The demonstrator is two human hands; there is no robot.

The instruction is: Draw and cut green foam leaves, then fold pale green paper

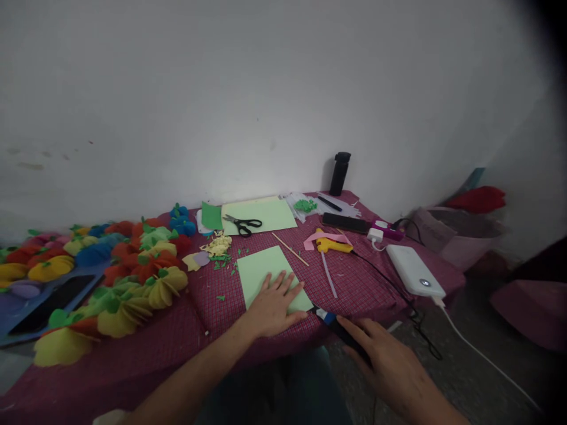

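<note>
My left hand (274,304) lies flat, fingers spread, on a pale green sheet of paper (257,268) near the table's front edge. My right hand (385,354) grips a long black tool with a blue band and a pale section (339,330). Its dark tip meets the sheet's lower right corner; its exact kind is hard to make out. Behind the sheet, black-handled scissors (243,225) rest on a larger pale green stack of paper (274,213). A thin wooden stick (290,249) lies just right of the sheet.
Colourful pumpkin-like paper crafts (146,260) crowd the left side. Yellow and green scraps (218,245) lie behind my left hand. To the right are a yellow glue gun (333,244) with its cord, a white power bank (414,271) and a black bottle (339,174) by the wall.
</note>
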